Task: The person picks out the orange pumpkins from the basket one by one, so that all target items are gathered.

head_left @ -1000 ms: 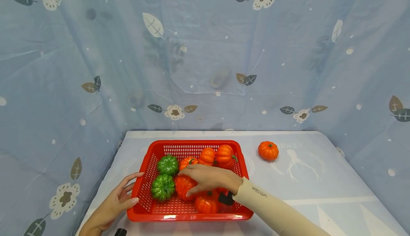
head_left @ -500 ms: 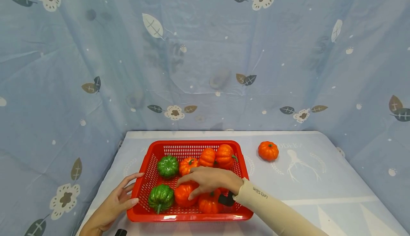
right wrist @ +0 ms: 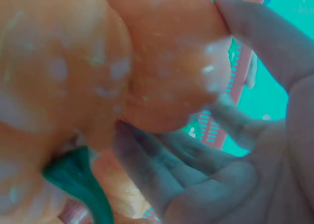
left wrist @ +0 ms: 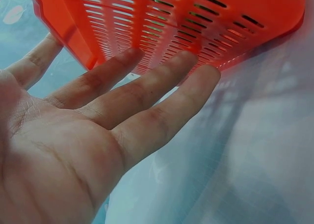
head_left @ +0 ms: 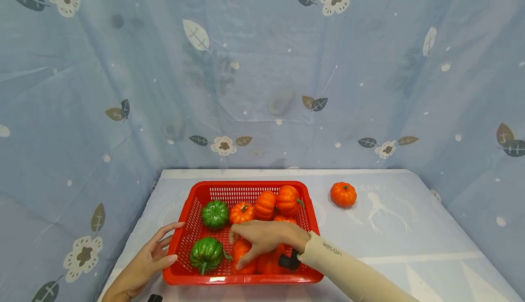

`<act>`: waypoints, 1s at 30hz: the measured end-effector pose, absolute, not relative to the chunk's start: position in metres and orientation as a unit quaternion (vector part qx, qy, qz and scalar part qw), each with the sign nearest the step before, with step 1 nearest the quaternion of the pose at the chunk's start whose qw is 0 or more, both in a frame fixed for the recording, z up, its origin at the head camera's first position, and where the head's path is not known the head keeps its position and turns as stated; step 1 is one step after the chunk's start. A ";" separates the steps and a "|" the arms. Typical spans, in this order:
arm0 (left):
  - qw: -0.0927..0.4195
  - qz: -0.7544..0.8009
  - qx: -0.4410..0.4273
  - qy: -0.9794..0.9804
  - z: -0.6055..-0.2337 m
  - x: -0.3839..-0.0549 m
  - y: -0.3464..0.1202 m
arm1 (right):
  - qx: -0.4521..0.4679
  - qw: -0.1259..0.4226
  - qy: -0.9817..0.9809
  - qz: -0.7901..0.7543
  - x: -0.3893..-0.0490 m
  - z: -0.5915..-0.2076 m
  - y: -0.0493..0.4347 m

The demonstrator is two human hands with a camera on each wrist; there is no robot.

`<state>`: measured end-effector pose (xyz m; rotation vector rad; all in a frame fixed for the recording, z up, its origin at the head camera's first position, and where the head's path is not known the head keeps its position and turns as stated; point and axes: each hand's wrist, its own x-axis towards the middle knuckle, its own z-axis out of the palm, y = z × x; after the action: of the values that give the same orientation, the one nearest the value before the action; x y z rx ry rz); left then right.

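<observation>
My right hand [head_left: 266, 237] reaches into a red plastic basket [head_left: 217, 280] and grips an orange toy pumpkin [head_left: 242, 248]. In the right wrist view, thumb and fingers curve around this pumpkin [right wrist: 176, 62], and another orange pumpkin [right wrist: 59, 52] with a green stem fills the left side. My left hand [head_left: 143, 261] is at the basket's left side, thumb and fingertips right at the rim. Seen from the left wrist, its fairly straight fingers [left wrist: 147, 101] lie along the slotted wall [left wrist: 191, 17]. A ribbed green pumpkin [head_left: 206, 254] sits left of the held one.
Farther back in the basket are another green pumpkin [head_left: 215, 214] and several orange pumpkins [head_left: 289, 200]. One orange pumpkin [head_left: 343, 195] lies outside, to the right on the covered table [head_left: 389, 238]. A patterned blue curtain [head_left: 262, 88] hangs behind and at both sides.
The near green pumpkin has shifted slightly and turned its stem frontward. My right hand has moved a little nearer, and the orange pumpkin under it has turned. My left hand has stayed put.
</observation>
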<state>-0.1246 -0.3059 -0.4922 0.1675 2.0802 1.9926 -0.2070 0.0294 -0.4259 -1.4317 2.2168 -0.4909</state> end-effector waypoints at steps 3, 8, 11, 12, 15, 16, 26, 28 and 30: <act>0.128 0.685 0.058 0.715 -0.492 -0.125 -0.305 | -0.510 0.225 0.815 -0.154 -0.205 -0.425 0.031; 0.126 0.681 0.052 0.719 -0.491 -0.125 -0.303 | -0.511 0.207 0.824 -0.128 -0.203 -0.422 0.033; 0.127 0.676 0.039 0.725 -0.490 -0.124 -0.302 | -0.506 0.192 0.830 -0.131 -0.201 -0.419 0.035; 0.127 0.676 0.038 0.725 -0.490 -0.124 -0.302 | -0.504 0.187 0.833 -0.134 -0.200 -0.418 0.035; 0.128 0.674 0.038 0.726 -0.491 -0.124 -0.303 | -0.486 0.169 0.845 -0.147 -0.201 -0.416 0.039; 0.128 0.675 0.040 0.725 -0.491 -0.124 -0.303 | -0.476 0.164 0.850 -0.153 -0.201 -0.415 0.040; 0.128 0.674 0.043 0.727 -0.491 -0.124 -0.303 | -0.411 0.105 0.873 -0.239 -0.205 -0.407 0.057; 0.129 0.676 0.046 0.724 -0.491 -0.124 -0.304 | -0.402 0.099 0.874 -0.253 -0.205 -0.404 0.060; 0.128 0.675 0.050 0.725 -0.491 -0.124 -0.304 | -0.393 0.097 0.875 -0.265 -0.205 -0.402 0.064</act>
<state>-0.1244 -0.3039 -0.4911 0.1446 2.1087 1.9638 -0.2052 0.0640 -0.4023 -1.1647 2.5914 -0.7851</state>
